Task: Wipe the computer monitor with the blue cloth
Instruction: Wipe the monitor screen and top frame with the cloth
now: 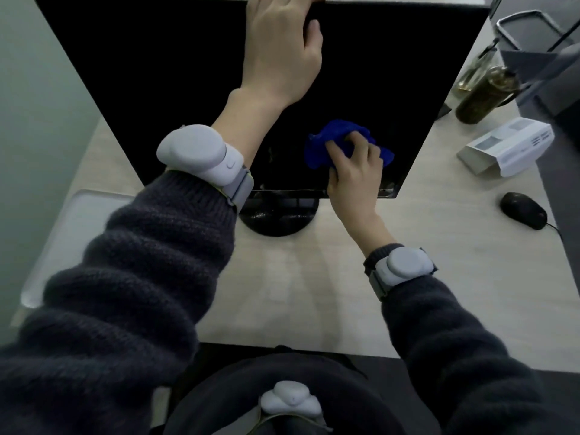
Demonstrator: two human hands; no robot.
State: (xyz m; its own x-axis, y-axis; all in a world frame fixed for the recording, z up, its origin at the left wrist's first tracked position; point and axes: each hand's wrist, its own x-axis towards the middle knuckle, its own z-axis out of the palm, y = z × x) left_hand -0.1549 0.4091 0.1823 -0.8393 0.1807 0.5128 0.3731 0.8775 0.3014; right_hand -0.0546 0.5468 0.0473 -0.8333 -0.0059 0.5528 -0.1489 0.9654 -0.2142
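The black computer monitor point(157, 73) stands on a round black base on the pale desk, its dark screen facing me. My left hand point(282, 48) grips the monitor's top edge near the middle, fingers curled over it. My right hand point(354, 171) presses a crumpled blue cloth point(332, 142) against the lower right part of the screen. Faint smudges show along the screen's bottom edge. Both wrists carry grey strapped devices over dark knitted sleeves.
A black mouse point(522, 210) lies on the desk point(314, 293) at the right. Beyond it are a white box point(508, 149) and a dark jar point(486, 95). A translucent mat point(69, 233) covers the desk's left part. A grey wall lies to the left.
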